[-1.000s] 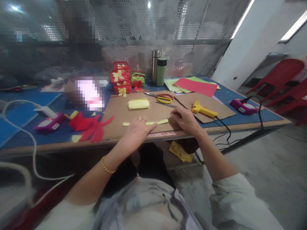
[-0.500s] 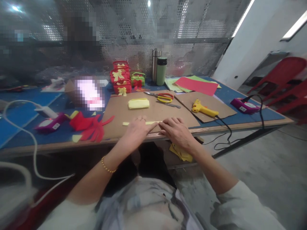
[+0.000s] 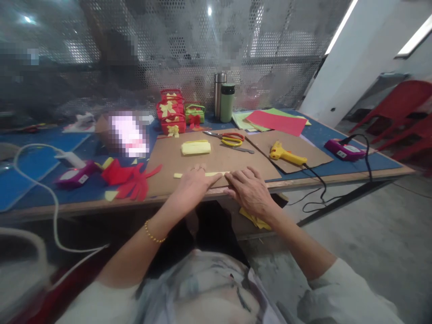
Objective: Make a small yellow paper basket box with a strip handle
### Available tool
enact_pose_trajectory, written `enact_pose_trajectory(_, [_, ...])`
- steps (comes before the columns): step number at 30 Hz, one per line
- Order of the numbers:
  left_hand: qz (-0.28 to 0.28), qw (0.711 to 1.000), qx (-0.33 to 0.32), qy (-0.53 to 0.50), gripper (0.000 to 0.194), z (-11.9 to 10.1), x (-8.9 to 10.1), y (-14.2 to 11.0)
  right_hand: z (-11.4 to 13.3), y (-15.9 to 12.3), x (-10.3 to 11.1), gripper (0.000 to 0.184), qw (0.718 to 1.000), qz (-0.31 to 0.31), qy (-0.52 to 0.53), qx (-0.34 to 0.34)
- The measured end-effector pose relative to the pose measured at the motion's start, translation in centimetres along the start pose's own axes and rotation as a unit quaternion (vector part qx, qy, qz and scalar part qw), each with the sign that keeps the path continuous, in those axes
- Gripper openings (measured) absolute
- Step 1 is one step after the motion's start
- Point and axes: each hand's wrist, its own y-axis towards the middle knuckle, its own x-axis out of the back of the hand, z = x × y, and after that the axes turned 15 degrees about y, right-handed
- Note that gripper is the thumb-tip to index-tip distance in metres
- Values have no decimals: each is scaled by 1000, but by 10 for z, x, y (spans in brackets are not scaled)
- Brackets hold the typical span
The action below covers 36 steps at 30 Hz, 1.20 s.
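Observation:
A narrow yellow strip (image 3: 216, 173) lies flat along the front of the brown cardboard sheet (image 3: 165, 157). My left hand (image 3: 194, 182) presses down on the strip's left part, fingers stretched out and thumb pointing right; one end pokes out to its left. My right hand (image 3: 249, 186) rests flat on the right part, fingers extended, covering that end. The two hands nearly meet over the strip. Behind them sits a folded yellow bundle (image 3: 196, 147). Scissors with red and yellow handles (image 3: 231, 138) lie farther back, beside a thin metal blade (image 3: 238, 148).
A yellow glue gun (image 3: 286, 155) with a black cord lies at right, near a purple power socket (image 3: 344, 149). Red cut pieces (image 3: 131, 180) are at left. Small red bags (image 3: 171, 112), a green bag (image 3: 195, 114) and two flasks (image 3: 227, 103) stand at the back.
My right hand has come left from the strip's right end and flattened onto it next to my left thumb. My left hand has stayed on the strip.

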Motion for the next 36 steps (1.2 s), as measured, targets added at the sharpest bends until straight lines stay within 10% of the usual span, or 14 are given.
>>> enact_pose_trajectory(36, [80,995,66,-3,58,-29,20,0,10,-5,-2,57,993,4,-118,-8])
